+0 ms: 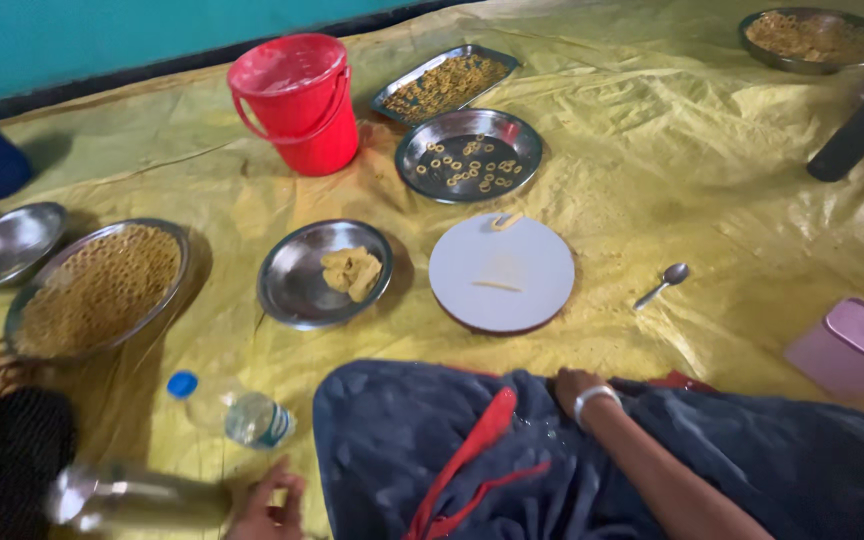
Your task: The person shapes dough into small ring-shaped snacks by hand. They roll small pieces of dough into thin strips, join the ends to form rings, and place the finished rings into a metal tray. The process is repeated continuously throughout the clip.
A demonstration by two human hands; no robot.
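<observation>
A shiny steel cylinder (137, 497) lies blurred on its side, bottom left.

L hand (270, 500) fingers curled; R hand (574, 384) palm down.

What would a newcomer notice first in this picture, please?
The bright red bucket at the top centre stands out against the yellow sheet that covers the floor. Below it, a round white board lies in the middle beside a steel plate holding lumps of yellow dough. At the left, a large steel plate is filled with small dough rings.
</observation>
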